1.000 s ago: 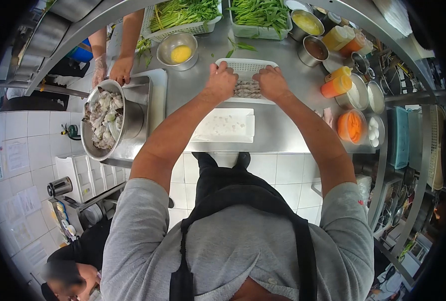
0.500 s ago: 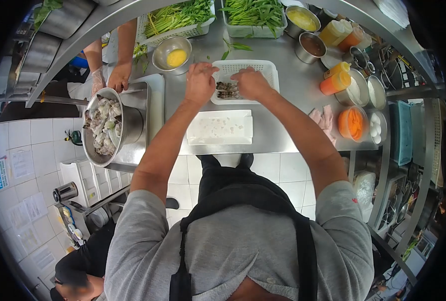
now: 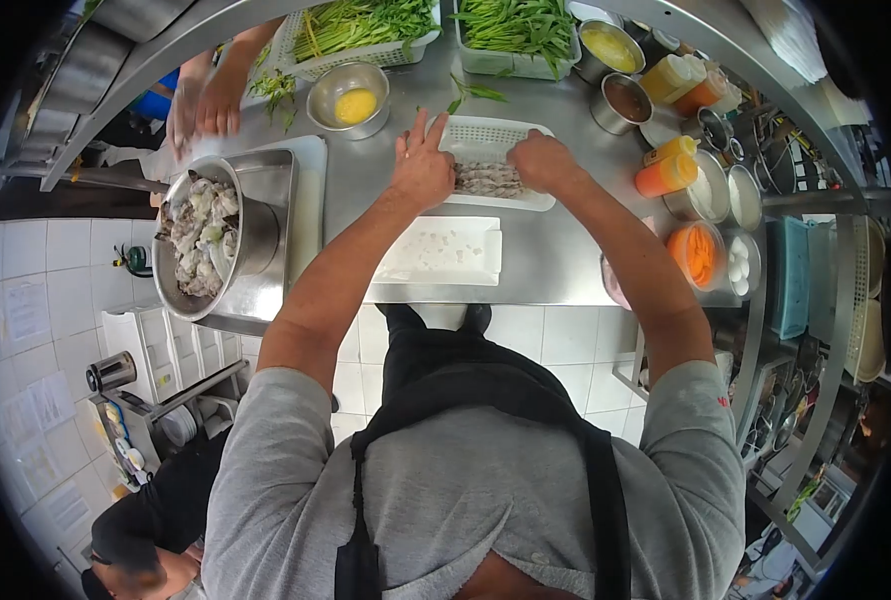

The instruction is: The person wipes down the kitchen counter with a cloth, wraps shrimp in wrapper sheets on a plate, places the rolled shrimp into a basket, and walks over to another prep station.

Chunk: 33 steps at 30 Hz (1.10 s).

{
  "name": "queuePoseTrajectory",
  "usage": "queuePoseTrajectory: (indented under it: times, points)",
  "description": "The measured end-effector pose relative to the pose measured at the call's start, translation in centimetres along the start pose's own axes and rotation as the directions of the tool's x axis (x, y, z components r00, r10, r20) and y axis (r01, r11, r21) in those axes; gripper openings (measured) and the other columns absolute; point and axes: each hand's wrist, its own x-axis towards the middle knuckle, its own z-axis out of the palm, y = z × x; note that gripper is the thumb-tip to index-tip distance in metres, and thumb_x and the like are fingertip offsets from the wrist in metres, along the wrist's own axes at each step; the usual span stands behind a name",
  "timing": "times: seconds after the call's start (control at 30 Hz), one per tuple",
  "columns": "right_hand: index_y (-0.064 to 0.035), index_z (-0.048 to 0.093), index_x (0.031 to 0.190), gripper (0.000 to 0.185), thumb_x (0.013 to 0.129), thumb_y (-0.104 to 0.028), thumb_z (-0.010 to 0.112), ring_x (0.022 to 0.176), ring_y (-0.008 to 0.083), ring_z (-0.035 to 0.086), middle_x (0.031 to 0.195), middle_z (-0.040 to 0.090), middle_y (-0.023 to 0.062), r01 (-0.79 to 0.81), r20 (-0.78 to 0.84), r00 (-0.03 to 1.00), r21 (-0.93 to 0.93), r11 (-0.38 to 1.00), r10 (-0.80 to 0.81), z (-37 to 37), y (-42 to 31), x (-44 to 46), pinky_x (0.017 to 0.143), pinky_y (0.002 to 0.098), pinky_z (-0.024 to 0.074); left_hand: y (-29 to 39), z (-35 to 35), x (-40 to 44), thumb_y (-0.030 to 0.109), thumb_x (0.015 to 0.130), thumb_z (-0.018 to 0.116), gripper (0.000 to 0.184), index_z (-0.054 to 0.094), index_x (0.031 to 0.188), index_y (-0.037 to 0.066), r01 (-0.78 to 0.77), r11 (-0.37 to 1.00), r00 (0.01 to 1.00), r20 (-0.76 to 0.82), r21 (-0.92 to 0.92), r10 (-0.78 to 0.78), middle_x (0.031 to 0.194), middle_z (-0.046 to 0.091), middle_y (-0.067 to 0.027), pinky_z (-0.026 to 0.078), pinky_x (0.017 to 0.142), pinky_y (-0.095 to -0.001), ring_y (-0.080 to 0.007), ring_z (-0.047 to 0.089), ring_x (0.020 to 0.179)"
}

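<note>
A white perforated basket (image 3: 485, 128) lies on the steel counter ahead of me, with a row of greyish shrimp (image 3: 488, 180) along its near side. My left hand (image 3: 423, 168) is at the basket's left end, fingers stretched out and spread, its edge close to the shrimp. At the right end, my right hand (image 3: 543, 163) reaches over the rim with curled fingers near the shrimp's right end; anything in its fingertips is hidden. Nearer to me sits a white rectangular tray (image 3: 445, 270) with small translucent bits on its bottom.
On the left, a steel pot (image 3: 257, 245) of seafood stands in a metal tray (image 3: 283, 170). Beyond are a bowl of yellow liquid (image 3: 370, 125) and baskets of greens (image 3: 517, 62). Sauce bottles (image 3: 668, 175) and tubs line the right. Another person's hands (image 3: 215, 105) are at upper left.
My hands have moved apart and slightly right, uncovering more of the shrimp row. My left fingers have spread. The other person's hands have lifted off the pot's rim.
</note>
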Motion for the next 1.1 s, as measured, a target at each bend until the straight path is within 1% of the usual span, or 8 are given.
queuePoseTrajectory:
  times: [0.07,0.2,0.4,0.53,0.7,0.77,0.93,1.1]
  points:
    - [-0.0084,0.082,0.116,0.034,0.086,-0.008,0.067,0.116,0.0372,0.071,0.117,0.08,0.0156,0.079,0.093,0.994,-0.149,0.986,-0.065,0.3,-0.6,0.1,0.102,0.0468,0.0586,-0.3,-0.1,0.0,0.021,0.091,0.073,0.024,0.087,0.107,0.01,0.021,1.0,1.0,0.018,-0.004,-0.021,0.178,0.029,-0.0188,0.026,0.126,-0.0661,-0.0438,0.013,0.168]
    - [-0.0041,0.082,0.114,0.029,0.09,-0.016,0.07,0.119,0.0409,0.069,0.118,0.08,0.0173,0.064,-0.182,0.981,0.022,0.998,-0.059,1.4,-1.4,0.2,0.103,0.0474,0.0574,-0.8,0.9,0.2,0.024,0.092,0.071,0.035,0.084,0.121,0.009,0.065,0.998,0.997,-0.046,0.008,-0.064,0.18,0.024,-0.0237,0.027,0.126,-0.0715,-0.0471,0.012,0.168]
    - [0.0072,0.054,0.157,0.114,0.082,-0.075,0.079,0.141,0.0455,0.055,0.155,0.058,0.0289,0.026,0.005,1.0,0.259,0.966,-0.029,1.6,-5.8,-0.4,0.118,0.0573,0.043,-1.1,-4.7,-4.4,0.024,0.091,0.075,0.036,0.082,0.124,0.011,0.085,0.991,0.976,-0.19,-0.107,-0.105,0.176,0.031,-0.0256,0.029,0.123,-0.0736,-0.0503,0.014,0.167]
    - [0.0075,0.054,0.156,0.112,0.084,-0.074,0.079,0.141,0.0438,0.053,0.15,0.06,0.0258,0.101,-0.01,0.995,0.131,0.986,-0.101,0.9,-7.0,-1.9,0.117,0.0577,0.0435,-2.6,-11.3,-10.1,0.025,0.09,0.079,0.034,0.083,0.122,0.015,0.07,0.979,0.919,-0.37,-0.19,-0.138,0.171,0.038,-0.0269,0.035,0.117,-0.0732,-0.0514,0.024,0.164]
    - [0.006,0.055,0.155,0.108,0.084,-0.071,0.08,0.14,0.043,0.053,0.145,0.061,0.0249,0.067,0.009,0.998,0.12,0.99,-0.069,0.8,-7.3,-1.7,0.116,0.0572,0.0443,-10.2,-21.0,-18.9,0.031,0.091,0.081,0.038,0.082,0.124,0.012,0.319,0.942,0.683,-0.664,-0.104,-0.305,0.141,0.071,-0.018,0.054,0.102,-0.0485,-0.0367,0.071,0.121]
    - [0.0057,0.057,0.154,0.104,0.085,-0.068,0.081,0.141,0.0436,0.053,0.147,0.061,0.0256,0.113,-0.088,0.991,0.13,0.985,-0.102,1.0,-7.0,-2.0,0.117,0.0567,0.044,-15.5,-23.3,-22.5,0.027,0.09,0.079,0.039,0.081,0.122,0.006,0.483,0.824,0.587,-0.59,-0.296,-0.555,0.124,0.076,-0.0252,0.057,0.104,-0.0499,-0.0418,0.073,0.115]
    - [0.0041,0.059,0.152,0.088,0.09,-0.053,0.084,0.145,0.0453,0.051,0.154,0.058,0.0278,0.184,-0.229,0.965,0.255,0.949,-0.126,-1.2,-8.1,-2.6,0.122,0.0529,0.0428,-25.0,-21.7,-27.9,0.028,0.089,0.074,0.039,0.082,0.12,0.006,0.799,0.585,0.485,-0.424,-0.141,-0.765,0.11,0.079,-0.0269,0.061,0.094,-0.0509,-0.0429,0.078,0.101]
    - [-0.0009,0.065,0.148,0.073,0.09,-0.039,0.086,0.148,0.0454,0.049,0.156,0.057,0.0286,0.285,-0.174,0.955,0.332,0.899,-0.238,-3.1,-11.5,-3.8,0.124,0.0484,0.0416,-25.1,-19.1,-27.4,0.032,0.084,0.076,0.036,0.076,0.105,0.002,0.791,0.585,0.509,-0.338,-0.179,-0.792,0.099,0.08,-0.0253,0.061,0.091,-0.0515,-0.0456,0.077,0.096]
